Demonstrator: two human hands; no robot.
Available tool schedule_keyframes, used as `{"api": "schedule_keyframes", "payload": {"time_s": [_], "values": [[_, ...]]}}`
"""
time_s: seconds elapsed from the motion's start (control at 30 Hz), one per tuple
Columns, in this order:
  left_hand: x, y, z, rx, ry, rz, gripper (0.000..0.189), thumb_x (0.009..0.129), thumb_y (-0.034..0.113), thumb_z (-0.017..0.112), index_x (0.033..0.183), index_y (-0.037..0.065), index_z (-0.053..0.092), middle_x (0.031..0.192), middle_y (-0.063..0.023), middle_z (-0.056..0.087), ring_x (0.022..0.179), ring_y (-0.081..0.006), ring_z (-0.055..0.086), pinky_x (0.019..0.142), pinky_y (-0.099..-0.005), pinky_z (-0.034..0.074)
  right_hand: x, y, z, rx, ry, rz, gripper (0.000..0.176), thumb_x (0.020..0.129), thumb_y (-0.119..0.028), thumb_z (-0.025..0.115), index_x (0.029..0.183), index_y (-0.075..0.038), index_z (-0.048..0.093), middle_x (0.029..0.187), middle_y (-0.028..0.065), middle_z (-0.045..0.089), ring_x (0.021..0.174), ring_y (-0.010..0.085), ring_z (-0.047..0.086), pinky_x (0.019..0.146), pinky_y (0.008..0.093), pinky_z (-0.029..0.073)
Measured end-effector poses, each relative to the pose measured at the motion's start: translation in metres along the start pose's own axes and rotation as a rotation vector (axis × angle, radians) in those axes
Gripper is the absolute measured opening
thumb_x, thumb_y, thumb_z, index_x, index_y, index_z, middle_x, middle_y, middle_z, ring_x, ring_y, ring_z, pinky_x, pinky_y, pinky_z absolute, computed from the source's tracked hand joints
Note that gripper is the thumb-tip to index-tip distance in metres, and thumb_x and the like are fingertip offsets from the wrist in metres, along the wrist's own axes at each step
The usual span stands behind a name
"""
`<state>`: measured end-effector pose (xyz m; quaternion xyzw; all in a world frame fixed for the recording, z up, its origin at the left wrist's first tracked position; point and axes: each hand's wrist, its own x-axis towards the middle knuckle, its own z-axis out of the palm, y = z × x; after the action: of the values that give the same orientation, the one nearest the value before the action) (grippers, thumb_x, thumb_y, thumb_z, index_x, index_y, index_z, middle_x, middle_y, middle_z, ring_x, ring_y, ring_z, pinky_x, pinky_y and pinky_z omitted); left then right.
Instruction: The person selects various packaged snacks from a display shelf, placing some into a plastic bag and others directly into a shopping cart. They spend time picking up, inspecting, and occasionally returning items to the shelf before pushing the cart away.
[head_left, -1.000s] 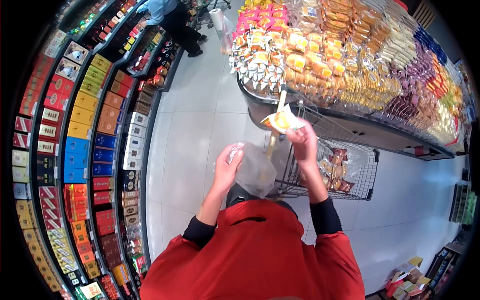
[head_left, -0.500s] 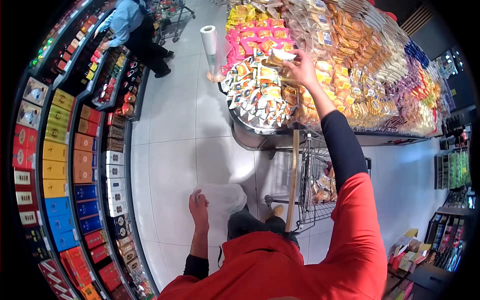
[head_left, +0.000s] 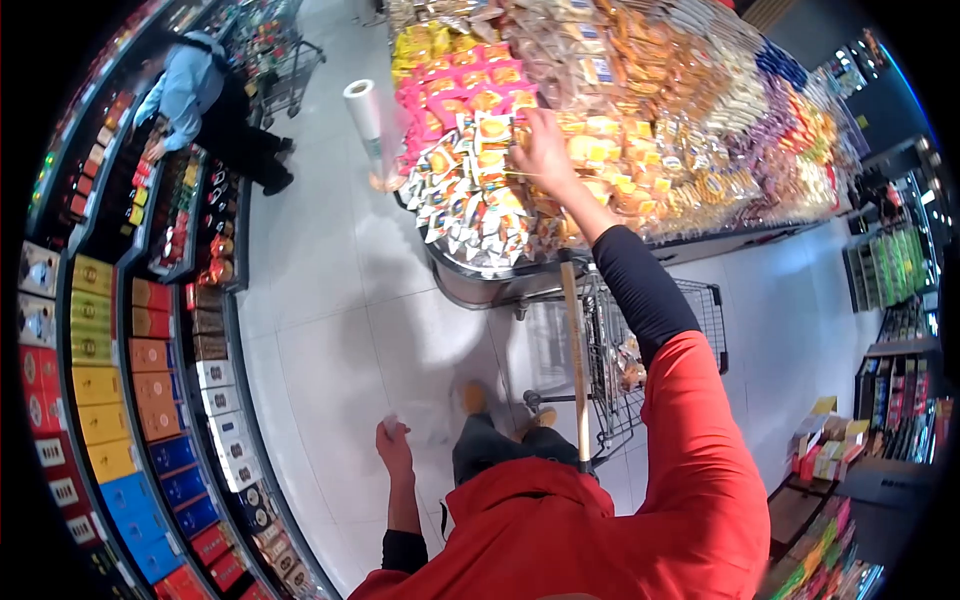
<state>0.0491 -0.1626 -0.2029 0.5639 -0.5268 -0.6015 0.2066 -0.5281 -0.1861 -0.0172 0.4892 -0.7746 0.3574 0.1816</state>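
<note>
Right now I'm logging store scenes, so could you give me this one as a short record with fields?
left hand: pinches a clear plastic bag, low over the floor
right hand: among wrapped snacks on the display; grasp unclear
cart: beside the display, packets inside
plastic roll: upright near the display's corner
other person: blue shirt, at the shelves

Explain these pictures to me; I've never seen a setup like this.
There is no robot: a camera on someone's head looks forward and down at their own bare hands, in a shop aisle. Every picture comes from it.

The left hand, held low, pinches a thin clear bag. The right hand is over wrapped snacks heaped on a display counter; its grip can't be made out. A cart stands beside the counter.
</note>
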Motion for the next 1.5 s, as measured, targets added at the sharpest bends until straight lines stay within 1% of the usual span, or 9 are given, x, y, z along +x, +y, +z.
{"api": "schedule_keyframes", "payload": {"time_s": [0.23, 0.4, 0.53, 0.67, 0.87, 1.0, 1.07, 1.23, 1.5], "values": [[0.014, 0.034, 0.048, 0.051, -0.114, 0.106, 0.023, 0.093, 0.013, 0.059, 0.111, -0.002, 0.062, 0.095, -0.0067, 0.065, 0.087, -0.0146, 0.061, 0.08, -0.0299, 0.049, -0.13, -0.094, -0.068, 0.252, -0.064, 0.083, 0.048, 0.085, -0.007, 0.067, 0.13, 0.001, 0.052, 0.132, 0.022, 0.05, 0.125, 0.0409, 0.049, 0.107, 0.0425, 0.042], [-0.02, 0.083, 0.087, 0.084, -0.236, 0.16, 0.02, 0.097, 0.016, 0.057, 0.111, 0.001, 0.062, 0.088, -0.0024, 0.059, 0.08, -0.0114, 0.055, 0.075, -0.0271, 0.046, -0.313, -0.164, -0.115, 0.51, -0.304, 0.432, 0.047, 0.084, -0.005, 0.068, 0.129, 0.0, 0.053, 0.128, 0.0185, 0.053, 0.124, 0.0355, 0.052, 0.107, 0.0415, 0.041], [-0.072, 0.139, 0.113, 0.13, -0.43, 0.224, 0.018, 0.1, 0.018, 0.055, 0.108, 0.003, 0.062, 0.085, 0.0013, 0.054, 0.078, -0.0075, 0.05, 0.072, -0.0234, 0.043, -0.399, -0.195, -0.151, 0.703, -0.445, 0.683, 0.058, 0.088, -0.007, 0.069, 0.141, -0.007, 0.046, 0.132, 0.0137, 0.052, 0.116, 0.0302, 0.059, 0.095, 0.0383, 0.051], [-0.161, 0.183, 0.155, 0.025, -0.583, 0.265, 0.016, 0.103, 0.019, 0.054, 0.104, 0.004, 0.06, 0.088, 0.005, 0.053, 0.075, -0.0035, 0.045, 0.066, -0.0207, 0.038, -0.428, -0.196, -0.192, 0.869, -0.342, 0.715, 0.079, 0.089, -0.01, 0.071, 0.155, -0.01, 0.027, 0.128, 0.011, 0.055, 0.101, 0.0239, 0.062, 0.09, 0.0369, 0.052], [-0.281, 0.164, 0.212, -0.008, -0.821, 0.291, 0.013, 0.101, 0.016, 0.054, 0.102, 0.004, 0.059, 0.089, 0.0044, 0.053, 0.08, -0.0044, 0.048, 0.072, -0.0215, 0.042, -0.471, -0.159, -0.268, 0.876, -0.217, 0.609, 0.084, 0.087, -0.013, 0.073, 0.155, -0.009, 0.025, 0.121, 0.0122, 0.058, 0.094, 0.0245, 0.064, 0.086, 0.0375, 0.052], [-0.333, 0.131, 0.248, 0.186, -0.916, 0.252, 0.009, 0.095, 0.012, 0.06, 0.098, 0.004, 0.058, 0.087, 0.0046, 0.053, 0.081, -0.0046, 0.049, 0.072, -0.0222, 0.042, -0.522, -0.123, -0.305, 0.776, -0.154, 0.575, 0.057, 0.086, -0.008, 0.071, 0.138, -0.007, 0.048, 0.113, 0.011, 0.06, 0.093, 0.0238, 0.066, 0.083, 0.0373, 0.054], [-0.347, 0.121, 0.259, 0.295, -1.181, 0.226, 0.008, 0.095, 0.012, 0.062, 0.094, 0.005, 0.058, 0.085, 0.0052, 0.052, 0.079, -0.0038, 0.048, 0.068, -0.0222, 0.04, -0.546, -0.108, -0.329, 0.728, -0.099, 0.571, 0.032, 0.085, -0.005, 0.07, 0.116, -0.004, 0.061, 0.103, 0.0124, 0.065, 0.089, 0.0255, 0.068, 0.079, 0.0374, 0.055], [-0.377, 0.113, 0.303, 0.539, -1.458, 0.282, 0.008, 0.096, 0.008, 0.06, 0.093, 0.002, 0.056, 0.081, 0.0037, 0.049, 0.074, -0.0048, 0.044, 0.065, -0.0232, 0.039, -0.604, -0.077, -0.36, 0.697, -0.007, 0.693, 0.02, 0.085, -0.001, 0.067, 0.104, -0.001, 0.063, 0.098, 0.0144, 0.068, 0.088, 0.0317, 0.069, 0.076, 0.0371, 0.055], [-0.357, 0.069, 0.36, 0.693, -1.196, 0.46, 0.019, 0.093, 0.014, 0.067, 0.105, 0.002, 0.059, 0.088, -0.0035, 0.06, 0.084, -0.012, 0.054, 0.079, -0.0278, 0.046, -0.634, -0.061, -0.372, 0.732, 0.004, 0.876, 0.027, 0.089, -0.007, 0.066, 0.115, 0.0, 0.06, 0.107, 0.017, 0.066, 0.094, 0.0356, 0.066, 0.082, 0.0374, 0.054]]}}
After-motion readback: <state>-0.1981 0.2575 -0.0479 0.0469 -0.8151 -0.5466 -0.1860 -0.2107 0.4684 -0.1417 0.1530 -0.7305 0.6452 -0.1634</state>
